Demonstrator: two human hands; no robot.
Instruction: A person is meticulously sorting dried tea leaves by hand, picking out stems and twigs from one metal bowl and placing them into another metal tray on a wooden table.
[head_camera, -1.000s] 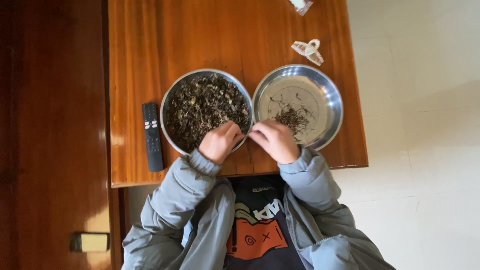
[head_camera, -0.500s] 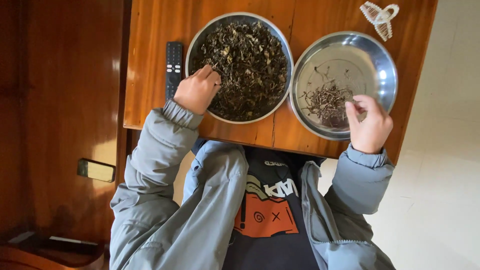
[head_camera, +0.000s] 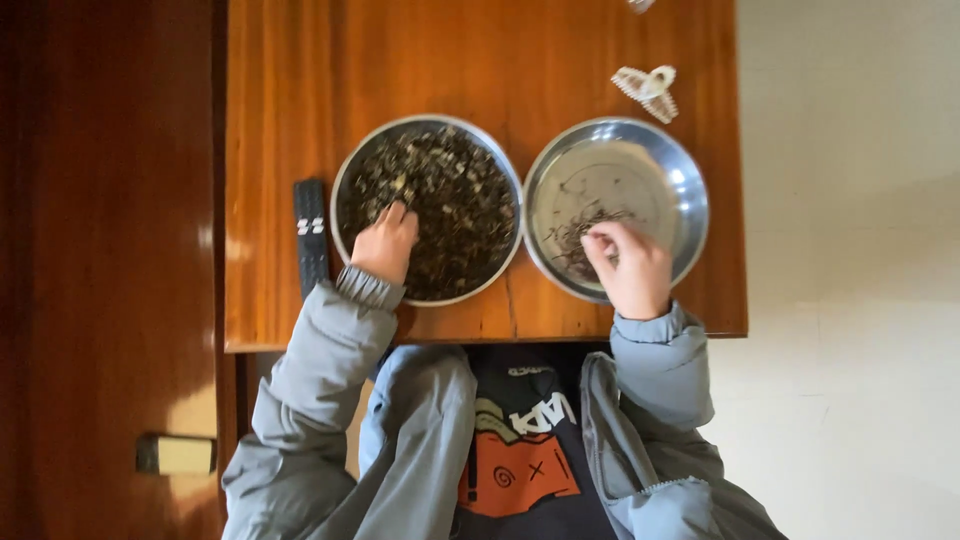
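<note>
On the wooden table two round metal bowls sat side by side. The left hand rested curled in the left bowl, fingers dug into the dark dried leaves; whether it gripped any I cannot tell. The right hand hovered loosely closed over the right bowl, fingertips pinched above its few scattered stems

table: glossy reddish-brown wood, fine grain | left bowl: silver steel | leaves: dark brown-black, pale flecks | right bowl: silver steel, bright glare | stems: dark | remote: black, white marks | clip: cream | sleeves: grey-blue | shirt: black, orange and white print | floor: off-white
</note>
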